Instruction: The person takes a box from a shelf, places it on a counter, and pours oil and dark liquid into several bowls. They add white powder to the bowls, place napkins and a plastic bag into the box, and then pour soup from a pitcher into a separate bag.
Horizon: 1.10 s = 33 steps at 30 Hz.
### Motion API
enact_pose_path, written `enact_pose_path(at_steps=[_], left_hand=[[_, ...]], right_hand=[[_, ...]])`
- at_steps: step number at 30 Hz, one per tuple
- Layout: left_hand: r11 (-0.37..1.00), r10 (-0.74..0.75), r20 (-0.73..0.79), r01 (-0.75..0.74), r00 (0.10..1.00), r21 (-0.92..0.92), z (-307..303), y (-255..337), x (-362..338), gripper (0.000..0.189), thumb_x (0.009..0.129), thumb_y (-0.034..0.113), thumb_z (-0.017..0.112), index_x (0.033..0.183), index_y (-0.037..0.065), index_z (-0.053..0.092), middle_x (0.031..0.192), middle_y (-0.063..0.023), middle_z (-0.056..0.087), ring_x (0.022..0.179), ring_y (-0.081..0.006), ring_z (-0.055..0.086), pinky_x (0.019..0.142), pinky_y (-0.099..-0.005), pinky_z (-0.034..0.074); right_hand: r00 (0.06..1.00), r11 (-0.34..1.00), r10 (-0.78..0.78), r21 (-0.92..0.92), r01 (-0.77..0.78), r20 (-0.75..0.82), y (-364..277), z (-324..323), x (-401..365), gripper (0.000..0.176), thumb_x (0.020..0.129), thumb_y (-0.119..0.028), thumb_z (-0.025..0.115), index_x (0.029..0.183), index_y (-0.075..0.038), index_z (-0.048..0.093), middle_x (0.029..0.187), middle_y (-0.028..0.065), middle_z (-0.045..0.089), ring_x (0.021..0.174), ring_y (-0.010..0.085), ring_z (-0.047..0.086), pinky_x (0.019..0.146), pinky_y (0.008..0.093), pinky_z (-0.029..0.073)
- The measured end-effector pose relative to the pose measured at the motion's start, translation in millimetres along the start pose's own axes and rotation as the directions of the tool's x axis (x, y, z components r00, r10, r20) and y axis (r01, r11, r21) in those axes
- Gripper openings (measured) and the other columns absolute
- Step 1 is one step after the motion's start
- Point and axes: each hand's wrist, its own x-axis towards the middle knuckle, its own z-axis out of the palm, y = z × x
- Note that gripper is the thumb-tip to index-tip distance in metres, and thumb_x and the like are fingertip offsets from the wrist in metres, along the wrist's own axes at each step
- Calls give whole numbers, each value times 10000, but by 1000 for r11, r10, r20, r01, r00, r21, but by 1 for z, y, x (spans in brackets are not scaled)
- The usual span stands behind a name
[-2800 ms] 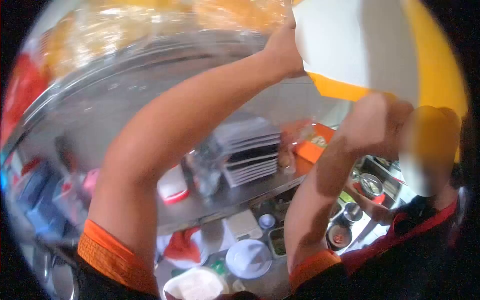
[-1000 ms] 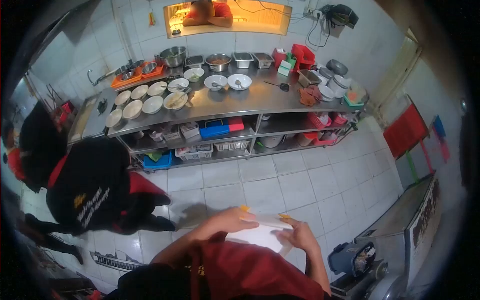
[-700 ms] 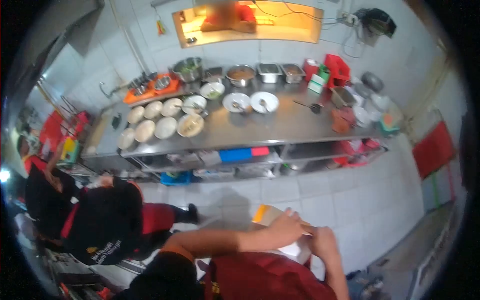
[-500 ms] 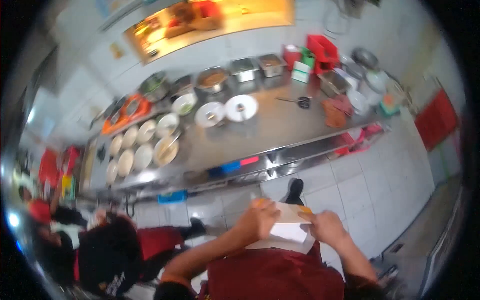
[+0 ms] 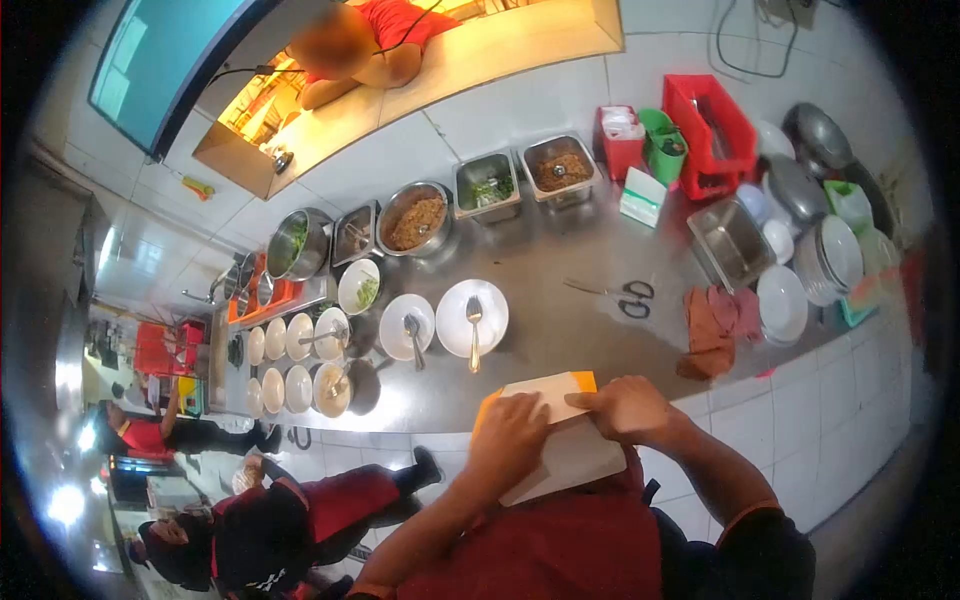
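Observation:
In front of my maroon apron, both hands hold a white folded cardboard piece (image 5: 565, 462) with orange outer edges. It looks like a paper food box, partly folded. My left hand (image 5: 510, 435) is closed on its left side, fingers bent over the upper panel. My right hand (image 5: 628, 408) grips the right edge, thumb pressed on the upper corner. Beyond the cardboard, on the steel counter (image 5: 560, 335), are a white plate (image 5: 455, 310) with a spoon (image 5: 474, 335) on it and a smaller white dish (image 5: 400, 325) with another spoon.
Several small bowls (image 5: 299, 388) stand in rows at the left. Food pans (image 5: 557, 175) line the back. Scissors (image 5: 632, 298), orange cloths (image 5: 708, 335) and stacked bowls (image 5: 782, 305) lie to the right. A co-worker (image 5: 265, 535) stands at left; another person leans at the hatch (image 5: 440, 75).
My view has shifted, so the counter appears closer and the hatch shows more. Both hands keep hold of the cardboard, which now overlaps the counter's front edge in view.

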Motion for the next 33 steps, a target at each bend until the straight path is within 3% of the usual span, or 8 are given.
enact_pose_path(at_steps=[7,10,14,19,22,24,29,33], left_hand=[[990,1,-78,-12,997,-139,-18,-28,62,444,814,109,663,1244,36,578,1316,-223,536,1214,-384,511,1018,-481,404],[956,-190,-161,145,968,-256,-56,-53,39,560,822,73,657,1358,21,506,1389,-238,486,1244,-382,500,1031,-465,394],[688,-608,-209,377,766,-620,-59,-102,-5,525,851,22,622,1360,-3,500,1348,-217,536,1114,-296,616,918,-390,487],[591,-600,-79,375,796,-714,-47,-185,-23,423,901,31,607,1319,4,547,1248,-149,625,960,-204,675,834,-320,528],[722,-426,-4,337,905,-605,-65,-241,2,370,884,82,675,1245,30,615,1151,-149,672,950,-211,675,872,-349,512],[819,-264,57,255,963,-514,-91,-266,19,332,893,70,659,1221,27,631,1117,-151,680,940,-216,675,849,-339,517],[823,-56,-18,35,998,-567,-121,-336,27,294,901,53,646,1195,29,647,1048,-135,694,929,-213,671,822,-332,520],[759,-194,57,187,979,-624,-96,-361,7,255,906,46,645,1159,21,669,1047,-132,703,936,-201,674,815,-329,530]], right_hand=[[1000,998,7,-68,-5,29,68,-49,35,294,875,-229,544,1114,-187,710,862,209,687,789,395,670,706,479,519],[942,956,56,290,45,-332,113,-58,46,318,860,-159,547,1134,-154,707,963,217,694,792,418,656,702,476,521],[715,914,285,406,-2,-638,119,-85,86,329,911,-100,531,1210,-84,667,1058,203,701,850,315,698,745,436,520],[292,871,270,362,333,-918,106,-155,175,318,967,-120,551,1222,58,618,934,79,698,829,123,592,768,274,488],[4,950,280,278,144,-960,131,-215,268,273,917,-87,574,1162,12,642,826,177,675,733,219,646,685,351,498],[302,953,170,78,-293,-938,163,-249,306,317,855,-83,565,1153,-19,650,991,268,658,920,447,629,807,480,507],[137,913,281,221,-343,-950,75,-198,223,413,869,-2,513,1275,-33,588,1147,270,630,1062,419,608,928,430,490],[286,890,454,414,-192,-844,76,-50,161,401,919,22,458,1309,47,545,1251,210,619,1186,329,586,1026,372,415]])
